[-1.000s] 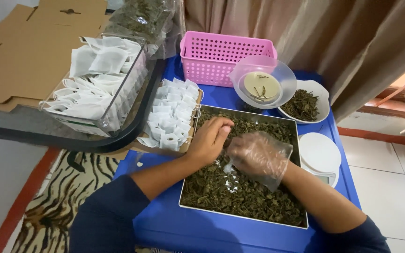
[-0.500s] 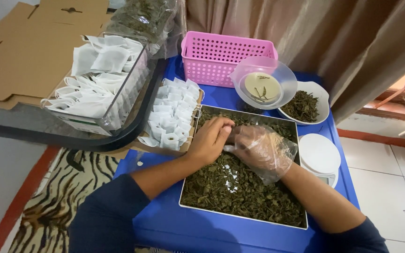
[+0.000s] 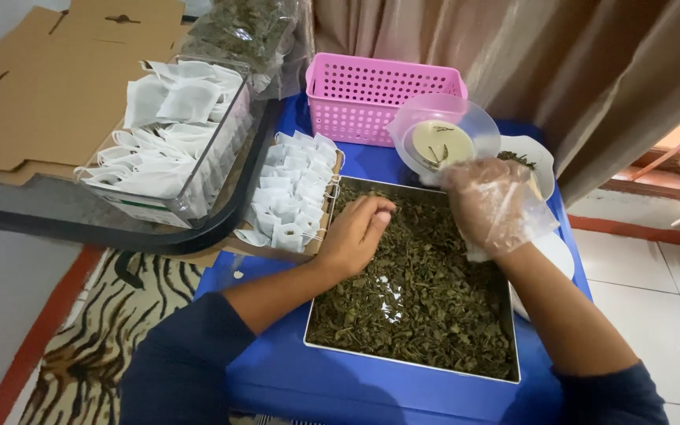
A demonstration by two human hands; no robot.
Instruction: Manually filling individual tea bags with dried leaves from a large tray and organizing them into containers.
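The blue table [image 3: 403, 161] carries everything; at its centre stands a metal tray [image 3: 318, 277], full of dried green leaves [image 3: 426, 299], so most of the leaves are not yet portioned; a pink basket [image 3: 379, 90] stands behind it. On the glass top at the left, a clear box [image 3: 214, 153] already holds many white filter bags [image 3: 171, 98], and a row of small empty bags [image 3: 293, 193] waits just beside the tray. A clear cup [image 3: 442, 138] has only a few leaves on its bottom; a white bowl [image 3: 541, 161] is partly hidden. The left hand [image 3: 356, 236] rests in the leaves with fingers bent together on something small that I cannot make out; the right hand [image 3: 493, 205], in a loose plastic glove, is lifted near the cup, fingers closed, content unclear.
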